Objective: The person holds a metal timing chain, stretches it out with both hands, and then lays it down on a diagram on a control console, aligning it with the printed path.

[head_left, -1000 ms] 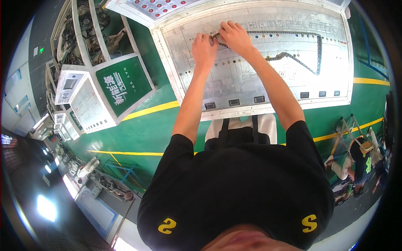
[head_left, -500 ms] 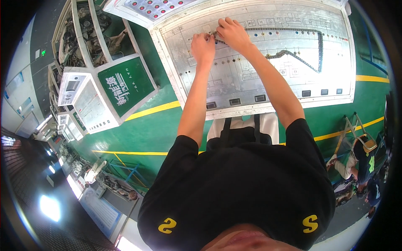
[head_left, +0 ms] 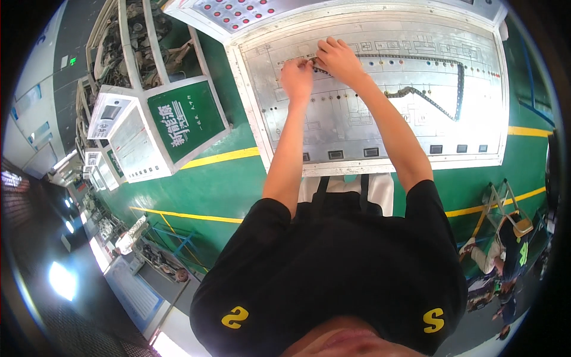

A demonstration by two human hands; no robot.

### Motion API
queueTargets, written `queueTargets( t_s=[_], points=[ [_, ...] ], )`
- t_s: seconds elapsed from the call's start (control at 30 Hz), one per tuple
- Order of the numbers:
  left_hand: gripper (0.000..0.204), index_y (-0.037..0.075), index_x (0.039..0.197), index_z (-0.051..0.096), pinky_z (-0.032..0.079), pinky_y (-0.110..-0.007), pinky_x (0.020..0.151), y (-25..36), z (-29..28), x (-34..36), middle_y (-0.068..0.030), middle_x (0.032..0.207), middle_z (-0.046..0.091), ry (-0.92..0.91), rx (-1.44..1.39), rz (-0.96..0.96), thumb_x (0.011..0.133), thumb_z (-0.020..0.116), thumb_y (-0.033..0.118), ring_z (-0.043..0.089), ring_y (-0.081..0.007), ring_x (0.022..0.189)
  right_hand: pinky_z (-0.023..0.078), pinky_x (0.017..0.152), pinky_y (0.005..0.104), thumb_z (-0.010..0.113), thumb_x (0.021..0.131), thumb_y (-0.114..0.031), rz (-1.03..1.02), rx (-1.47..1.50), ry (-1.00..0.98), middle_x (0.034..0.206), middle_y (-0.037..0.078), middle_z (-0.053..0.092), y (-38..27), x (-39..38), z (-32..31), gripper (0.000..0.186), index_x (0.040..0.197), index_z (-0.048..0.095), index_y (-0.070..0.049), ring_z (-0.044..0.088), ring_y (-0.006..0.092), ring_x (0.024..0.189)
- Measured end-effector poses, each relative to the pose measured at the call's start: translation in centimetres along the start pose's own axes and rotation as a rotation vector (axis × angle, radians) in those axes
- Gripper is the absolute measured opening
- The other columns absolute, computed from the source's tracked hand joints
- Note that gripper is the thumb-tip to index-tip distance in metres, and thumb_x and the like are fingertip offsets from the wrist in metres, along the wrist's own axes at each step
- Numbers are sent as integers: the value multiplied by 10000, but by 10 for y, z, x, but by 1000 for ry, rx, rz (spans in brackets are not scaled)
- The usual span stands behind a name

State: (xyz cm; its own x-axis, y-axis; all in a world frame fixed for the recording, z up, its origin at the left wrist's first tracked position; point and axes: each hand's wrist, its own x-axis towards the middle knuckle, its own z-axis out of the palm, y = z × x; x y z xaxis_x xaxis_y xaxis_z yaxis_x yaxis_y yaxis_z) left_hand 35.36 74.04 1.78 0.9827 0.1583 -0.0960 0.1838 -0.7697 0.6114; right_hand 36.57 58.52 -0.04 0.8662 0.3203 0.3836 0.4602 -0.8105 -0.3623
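A dark roller chain [head_left: 460, 89] lies on the silver panel [head_left: 267, 83] in a long angular outline. Its upper run goes right from my hands, then turns down and comes back leftward in a zigzag. At the chain's left end, my left hand [head_left: 297, 80] is closed, with thumb and fingertips pinching the links. Just right of it, my right hand [head_left: 340, 61] has its bent fingers closed over the chain, palm down. Part of the lower run is hidden under my right hand and forearm. Fingers cover the links between the two hands.
Rows of small coloured sockets [head_left: 371, 63] and printed line diagrams cover the panel. Dark rectangular inserts [head_left: 336, 154] line its near edge. Beyond rises a board with red buttons [head_left: 236, 21]. A green-sided display stand [head_left: 187, 119] is at left; a folding stool [head_left: 505, 205] and people are at right.
The whole view has shifted slightly, so the panel sits lower in the picture. Both hands stay at the chain's left end, with only small finger movements.
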Motion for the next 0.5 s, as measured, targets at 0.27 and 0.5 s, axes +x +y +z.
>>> queueTargets(
  t_s=[0.27, 0.5],
  points=[
    [248, 71, 967, 769, 512, -410, 851, 4, 3, -1, -140, 990, 719, 30, 35, 5, 841, 732, 282, 675, -331, 957, 471, 852, 341, 707, 810, -208, -60, 62, -95, 995, 7, 588, 9, 8, -2, 135, 795, 658, -83, 555, 187, 1027],
    [213, 81, 970, 765, 501, -430, 860, 12, 2, -3, -121, 977, 704, -19, 109, -2, 883, 681, 256, 659, -327, 964, 463, 875, 340, 692, 781, -165, -77, 73, -2, 1006, 15, 586, 11, 6, -1, 95, 790, 657, -77, 558, 202, 1037]
  ],
)
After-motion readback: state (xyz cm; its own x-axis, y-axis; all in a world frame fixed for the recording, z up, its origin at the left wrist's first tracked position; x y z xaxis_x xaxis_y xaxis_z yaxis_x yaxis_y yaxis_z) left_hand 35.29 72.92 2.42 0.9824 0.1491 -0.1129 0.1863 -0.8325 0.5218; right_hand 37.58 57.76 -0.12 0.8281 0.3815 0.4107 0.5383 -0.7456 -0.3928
